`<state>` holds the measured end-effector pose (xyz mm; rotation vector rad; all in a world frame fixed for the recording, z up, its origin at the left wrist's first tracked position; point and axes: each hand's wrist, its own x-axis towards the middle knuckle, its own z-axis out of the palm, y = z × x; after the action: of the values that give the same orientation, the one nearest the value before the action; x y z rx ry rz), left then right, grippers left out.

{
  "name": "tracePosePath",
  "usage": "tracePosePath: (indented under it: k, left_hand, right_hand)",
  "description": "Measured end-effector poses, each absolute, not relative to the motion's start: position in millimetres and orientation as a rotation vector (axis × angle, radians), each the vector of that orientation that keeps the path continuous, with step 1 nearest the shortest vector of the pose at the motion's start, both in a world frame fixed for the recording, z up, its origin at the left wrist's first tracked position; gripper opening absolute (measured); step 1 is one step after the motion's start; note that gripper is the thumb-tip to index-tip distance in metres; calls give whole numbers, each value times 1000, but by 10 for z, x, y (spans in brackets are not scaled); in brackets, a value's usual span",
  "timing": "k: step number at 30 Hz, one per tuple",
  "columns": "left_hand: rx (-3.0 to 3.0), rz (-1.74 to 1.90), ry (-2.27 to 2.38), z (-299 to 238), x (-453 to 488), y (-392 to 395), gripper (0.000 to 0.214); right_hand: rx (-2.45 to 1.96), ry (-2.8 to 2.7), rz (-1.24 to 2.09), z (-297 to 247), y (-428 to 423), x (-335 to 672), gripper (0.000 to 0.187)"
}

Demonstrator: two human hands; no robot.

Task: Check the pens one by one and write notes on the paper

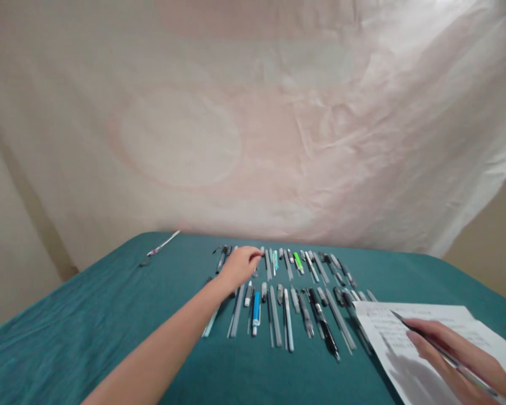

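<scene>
In the head view, two rows of pens and pen parts are laid out on a dark green cloth (105,320). The left hand (241,264) is held over the far row (287,265), near its left end, with thumb and forefinger brought close together beside a small cap; whether anything is pinched between them cannot be told. In the right hand, (455,349) well apart from the left, a slim pen (468,373) is gripped, its point aimed over the written-on paper sheets (385,337) at the right, by which the end of the near row (276,315) is partly covered. Whether the paper is touched by the point cannot be made out.

The pen is likely to be light, stiff and rather smooth; it is best held low on the barrel, behind the point. The clear tubes and slim pieces are probably light and inclined to roll, so they are best taken across the middle; the caps, by their sides. The blue pen (256,312) and the green piece (298,262) look rigid, while the sheets are probably limp and easily creased, best lifted by an edge.
</scene>
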<state>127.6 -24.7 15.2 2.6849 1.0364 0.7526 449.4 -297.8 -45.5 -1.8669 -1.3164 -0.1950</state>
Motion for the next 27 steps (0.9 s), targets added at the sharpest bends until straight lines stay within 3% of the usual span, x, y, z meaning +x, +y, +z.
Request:
tracePosePath:
  k: [5, 12, 21, 27]
  left_hand:
    - [2600, 731, 1478, -53, 648, 562, 22]
    - [2548, 631, 1681, -341, 534, 944, 27]
    - [2354, 703, 1677, -304, 507, 941, 29]
    - [2115, 881, 1346, -1, 730, 563, 25]
  right_hand:
    - [-1810, -1690, -104, -132, -2783, 4114, 36]
    - [-1687, -1775, 74, 75, -2416, 3470, 23]
    - [-1618, -1904, 104, -51, -2315, 3256, 17]
    - [-1458, -1992, 104, -191, -2310, 3277, 14]
